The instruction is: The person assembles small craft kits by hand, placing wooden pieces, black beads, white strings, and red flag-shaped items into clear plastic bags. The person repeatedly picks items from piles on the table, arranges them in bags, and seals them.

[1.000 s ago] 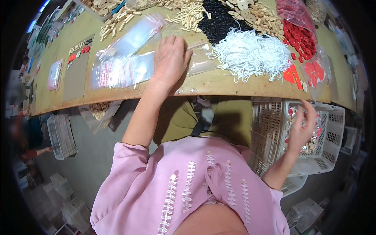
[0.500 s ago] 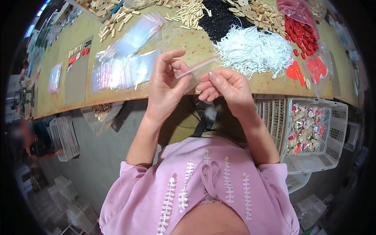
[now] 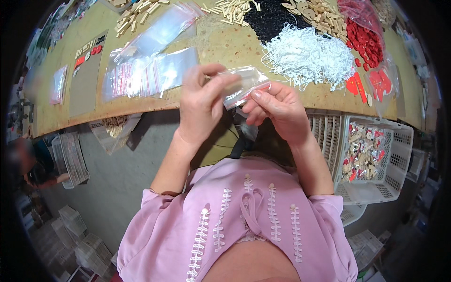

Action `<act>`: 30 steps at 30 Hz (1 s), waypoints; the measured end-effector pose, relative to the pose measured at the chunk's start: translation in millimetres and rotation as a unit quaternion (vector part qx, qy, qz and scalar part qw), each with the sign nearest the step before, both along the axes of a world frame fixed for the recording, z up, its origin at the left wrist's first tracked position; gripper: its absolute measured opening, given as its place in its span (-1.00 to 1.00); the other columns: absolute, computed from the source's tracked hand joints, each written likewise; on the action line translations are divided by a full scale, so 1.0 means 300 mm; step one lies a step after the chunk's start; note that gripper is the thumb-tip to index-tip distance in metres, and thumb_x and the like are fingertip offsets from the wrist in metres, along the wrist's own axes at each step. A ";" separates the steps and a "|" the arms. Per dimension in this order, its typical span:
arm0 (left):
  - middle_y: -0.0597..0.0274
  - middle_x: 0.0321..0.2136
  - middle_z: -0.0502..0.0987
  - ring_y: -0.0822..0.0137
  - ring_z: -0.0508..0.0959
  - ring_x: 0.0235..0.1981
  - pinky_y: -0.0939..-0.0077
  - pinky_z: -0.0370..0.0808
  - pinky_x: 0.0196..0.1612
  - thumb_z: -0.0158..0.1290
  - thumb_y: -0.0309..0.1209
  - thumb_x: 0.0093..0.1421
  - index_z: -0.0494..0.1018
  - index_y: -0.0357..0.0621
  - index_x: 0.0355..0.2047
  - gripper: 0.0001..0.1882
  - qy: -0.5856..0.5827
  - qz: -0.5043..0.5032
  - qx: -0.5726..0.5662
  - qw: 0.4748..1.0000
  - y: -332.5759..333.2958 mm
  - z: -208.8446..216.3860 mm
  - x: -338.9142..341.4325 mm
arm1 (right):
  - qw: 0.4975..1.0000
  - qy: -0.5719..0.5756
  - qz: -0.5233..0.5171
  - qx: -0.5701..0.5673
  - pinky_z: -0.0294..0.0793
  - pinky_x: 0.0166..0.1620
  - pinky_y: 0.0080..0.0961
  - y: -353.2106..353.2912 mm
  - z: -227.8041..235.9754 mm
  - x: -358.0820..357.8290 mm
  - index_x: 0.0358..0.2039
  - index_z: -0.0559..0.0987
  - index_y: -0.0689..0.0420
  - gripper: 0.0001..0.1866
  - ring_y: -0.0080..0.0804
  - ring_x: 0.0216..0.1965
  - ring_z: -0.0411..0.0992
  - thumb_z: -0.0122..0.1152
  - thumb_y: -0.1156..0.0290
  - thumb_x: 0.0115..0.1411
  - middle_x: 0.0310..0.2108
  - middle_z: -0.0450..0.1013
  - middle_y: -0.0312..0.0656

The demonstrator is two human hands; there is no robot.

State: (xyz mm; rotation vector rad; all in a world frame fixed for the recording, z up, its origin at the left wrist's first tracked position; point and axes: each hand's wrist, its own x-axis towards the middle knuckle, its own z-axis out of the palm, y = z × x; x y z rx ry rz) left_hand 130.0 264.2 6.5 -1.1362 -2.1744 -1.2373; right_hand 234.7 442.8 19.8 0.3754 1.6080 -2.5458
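Observation:
A small clear zip bag with a red strip along its edge is held up just over the table's near edge. My right hand pinches that bag at its red-striped edge between thumb and fingers. At the bag's left side is my left hand, its fingers smeared by motion, so whether they grip the plastic cannot be told. Left of my hands lies a spread of flat clear zip bags with red strips. Beyond the held bag, to the right, is a heap of white looped strings.
Black pieces, wooden pieces and red discs lie at the back. A sample board rests at left. Below the table's right side, a white plastic basket holds filled bags.
The clear bag has turned from a narrow edge-on view to show its broad face. My right hand now grips its striped edge, and my left hand has shifted at its other side.

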 end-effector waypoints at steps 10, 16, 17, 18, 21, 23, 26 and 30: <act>0.12 -0.53 0.55 0.23 0.58 -0.55 0.37 0.51 -0.45 0.26 -0.50 0.15 0.63 -0.18 -0.38 -0.95 -0.184 -0.066 0.010 0.981 -0.019 0.057 0.050 | 0.986 0.019 -0.084 0.141 0.49 -0.48 -0.70 -0.072 0.005 -0.027 -0.25 0.61 0.27 -0.85 -0.58 -0.52 0.57 0.25 0.43 0.38 -0.48 0.59 -0.21; 0.11 -0.60 0.51 0.15 0.57 -0.58 0.33 0.51 -0.48 0.18 -0.54 0.09 0.53 -0.17 -0.48 -0.96 -0.213 -0.018 -0.020 0.977 -0.017 0.053 0.037 | 0.968 0.008 -0.036 0.247 0.45 -0.54 -0.68 -0.088 0.016 -0.004 -0.39 0.56 0.20 -0.84 -0.63 -0.63 0.49 0.25 0.47 0.37 -0.64 0.52 -0.29; 0.10 -0.59 0.51 0.14 0.57 -0.58 0.33 0.50 -0.48 0.18 -0.54 0.10 0.54 -0.16 -0.46 -0.97 -0.217 -0.004 -0.015 0.976 -0.020 0.053 0.027 | 0.968 0.014 -0.023 0.248 0.44 -0.55 -0.68 -0.087 0.018 0.000 -0.42 0.54 0.18 -0.81 -0.63 -0.64 0.48 0.24 0.45 0.37 -0.65 0.51 -0.29; 0.10 -0.59 0.51 0.13 0.57 -0.57 0.33 0.50 -0.49 0.17 -0.55 0.10 0.54 -0.16 -0.43 -0.97 -0.220 0.009 -0.010 0.975 -0.025 0.052 0.018 | 0.977 -0.006 -0.024 0.210 0.43 -0.56 -0.67 -0.086 0.026 -0.001 -0.44 0.52 0.17 -0.78 -0.62 -0.65 0.47 0.22 0.42 0.39 -0.66 0.51 -0.29; 0.16 -0.60 0.48 0.16 0.52 -0.60 0.31 0.47 -0.50 0.18 -0.55 0.07 0.56 -0.14 -0.36 -0.90 -0.087 -0.050 0.002 0.995 -0.034 0.049 0.014 | 0.991 -0.055 -0.037 0.115 0.35 -0.61 -0.65 -0.072 0.043 -0.013 -0.46 0.51 0.14 -0.69 -0.56 -0.71 0.42 0.14 0.29 0.43 -0.68 0.49 -0.27; 0.18 -0.59 0.45 0.14 0.51 -0.57 0.29 0.45 -0.50 0.24 -0.51 0.05 0.57 -0.11 -0.37 -0.88 -0.011 -0.113 -0.033 0.993 -0.051 0.065 0.011 | 0.999 -0.029 -0.032 0.027 0.34 -0.62 -0.65 -0.045 0.031 -0.025 -0.45 0.51 0.16 -0.70 -0.54 -0.73 0.41 0.13 0.29 0.43 -0.69 0.47 -0.26; 0.20 -0.56 0.43 0.14 0.53 -0.50 0.25 0.48 -0.45 0.25 -0.40 0.11 0.51 -0.05 -0.41 -0.89 0.003 -0.138 -0.098 0.986 -0.070 0.071 0.003 | 0.999 -0.010 -0.027 -0.018 0.33 -0.61 -0.63 -0.021 0.025 -0.044 -0.41 0.52 0.18 -0.74 -0.51 -0.72 0.39 0.12 0.33 0.42 -0.64 0.48 -0.22; 0.15 -0.54 0.43 0.09 0.53 -0.46 0.21 0.49 -0.37 0.23 -0.38 0.19 0.49 -0.13 -0.43 -0.84 -0.042 -0.179 -0.085 0.979 -0.128 0.089 -0.023 | 0.956 0.169 -0.062 0.233 0.48 -0.46 -0.52 -0.054 0.095 -0.060 -0.24 0.56 0.21 -0.90 -0.39 -0.50 0.54 0.23 0.44 0.35 -0.34 0.57 -0.12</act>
